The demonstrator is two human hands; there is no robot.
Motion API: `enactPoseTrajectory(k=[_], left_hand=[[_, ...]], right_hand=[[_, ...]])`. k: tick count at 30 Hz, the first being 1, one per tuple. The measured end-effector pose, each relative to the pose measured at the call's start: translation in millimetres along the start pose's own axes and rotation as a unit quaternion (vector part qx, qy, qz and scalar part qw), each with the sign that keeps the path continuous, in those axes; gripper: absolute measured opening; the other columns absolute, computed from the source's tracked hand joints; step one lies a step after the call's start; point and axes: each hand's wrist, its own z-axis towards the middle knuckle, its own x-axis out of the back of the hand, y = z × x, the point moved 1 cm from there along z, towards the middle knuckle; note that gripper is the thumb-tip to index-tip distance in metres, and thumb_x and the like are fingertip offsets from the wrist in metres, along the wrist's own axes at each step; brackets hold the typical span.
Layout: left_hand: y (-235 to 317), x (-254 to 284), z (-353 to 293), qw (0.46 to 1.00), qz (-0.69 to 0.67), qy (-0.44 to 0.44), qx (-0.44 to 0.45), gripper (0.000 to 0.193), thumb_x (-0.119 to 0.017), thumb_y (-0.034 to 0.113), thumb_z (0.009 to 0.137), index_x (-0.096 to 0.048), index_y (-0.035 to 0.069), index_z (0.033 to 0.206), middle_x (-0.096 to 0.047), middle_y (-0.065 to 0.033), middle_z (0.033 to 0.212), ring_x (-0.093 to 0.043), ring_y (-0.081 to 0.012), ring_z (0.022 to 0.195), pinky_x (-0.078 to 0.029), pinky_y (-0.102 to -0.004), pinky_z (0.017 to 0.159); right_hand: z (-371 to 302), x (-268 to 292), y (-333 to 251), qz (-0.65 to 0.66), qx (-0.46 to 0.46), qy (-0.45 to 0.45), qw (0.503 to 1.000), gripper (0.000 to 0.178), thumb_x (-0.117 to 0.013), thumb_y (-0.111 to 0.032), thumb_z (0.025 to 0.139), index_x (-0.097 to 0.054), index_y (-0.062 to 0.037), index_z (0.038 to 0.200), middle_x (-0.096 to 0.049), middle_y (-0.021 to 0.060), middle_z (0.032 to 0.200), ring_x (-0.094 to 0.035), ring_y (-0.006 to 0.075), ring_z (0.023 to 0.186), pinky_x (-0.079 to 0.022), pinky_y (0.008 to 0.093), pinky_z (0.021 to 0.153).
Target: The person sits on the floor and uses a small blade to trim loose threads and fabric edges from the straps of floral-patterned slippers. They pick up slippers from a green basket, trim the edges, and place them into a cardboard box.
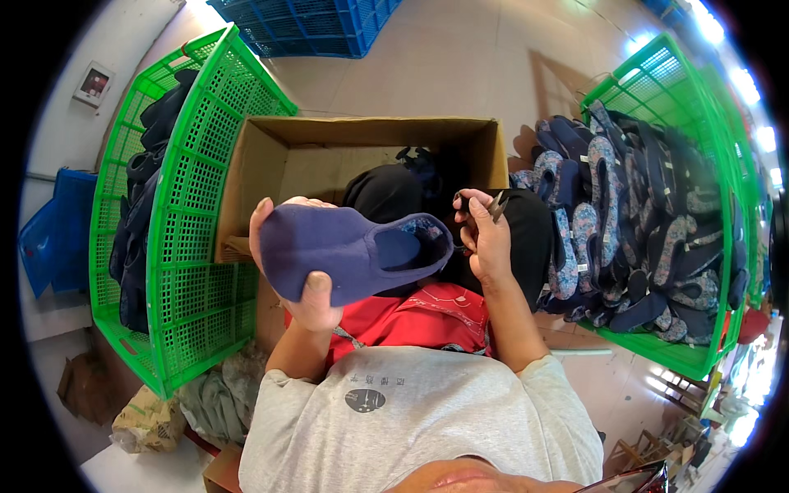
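"Where did we have the blue shoe (325,246)?"

"In our left hand (315,311), between the left and right edges of the carton (378,130), toe to the left, opening facing up. Our fingers wrapped its far-left edge and our thumb pressed the near one."

"And our right hand (486,238)?"

"Curled narrow around a small dark pointed tool (496,207), just beside the shoe's heel. We couldn't tell whether it touched."

"How much room did we have sideways?"

"Little on the left: the left green crate (197,189) stood just beside the carton's edge. On the right, heaped shoes (608,214) in the right green crate (682,359) reached near our right knee."

"And on the far side?"

"More there. Pale floor (444,78) stretched from the carton's far edge toward the blue crate (308,29), at the far left."
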Motion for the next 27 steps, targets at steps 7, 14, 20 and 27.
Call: enactPoseTrajectory(k=[7, 14, 20, 27], left_hand=[[-10.1, -5.9, -7.7, 0.974, 0.12, -0.103, -0.163, 0.092, -0.078, 0.041, 0.082, -0.025, 0.006, 0.148, -0.05, -0.0264, 0.119, -0.056, -0.0334, 0.105, -0.049, -0.051, 0.09], [-6.3, -14.7, -3.1, 0.953, 0.159, -0.152, -0.208, 0.084, -0.078, 0.039, 0.083, -0.032, 0.004, 0.144, -0.051, -0.0291, 0.119, -0.059, -0.0345, 0.1, -0.052, -0.0499, 0.086], [-6.2, -16.7, -5.1, 0.948, 0.157, -0.177, -0.213, 0.082, -0.079, 0.035, 0.081, -0.035, 0.005, 0.144, -0.051, -0.0294, 0.121, -0.06, -0.036, 0.101, -0.052, -0.0498, 0.086], [-8.6, -17.7, -9.6, 0.944, 0.155, -0.189, -0.223, 0.08, -0.079, 0.034, 0.079, -0.037, 0.008, 0.143, -0.051, -0.0276, 0.123, -0.06, -0.0368, 0.101, -0.052, -0.0509, 0.086]], right_hand=[[-1.7, 3.3, 15.2, -0.002, -0.058, -0.031, 0.998, 0.02, -0.056, -0.018, 0.102, -0.063, -0.0046, 0.114, -0.067, 0.0048, 0.098, -0.058, 0.0054, 0.074, -0.03, 0.0161, 0.044], [-6.1, 1.2, 11.7, -0.093, -0.091, -0.067, 0.989, 0.022, -0.062, -0.025, 0.1, -0.066, -0.0057, 0.108, -0.065, -0.0006, 0.094, -0.055, 0.0044, 0.076, -0.036, 0.0166, 0.053], [-8.1, -1.2, 14.0, -0.223, -0.022, -0.098, 0.97, 0.019, -0.068, -0.022, 0.096, -0.065, -0.0037, 0.102, -0.061, -0.004, 0.086, -0.051, 0.0036, 0.075, -0.043, 0.0199, 0.066], [-3.7, 8.6, 25.8, -0.247, -0.023, -0.11, 0.963, 0.019, -0.07, -0.021, 0.095, -0.065, -0.0032, 0.098, -0.061, -0.005, 0.082, -0.052, 0.0024, 0.074, -0.043, 0.0188, 0.069]])
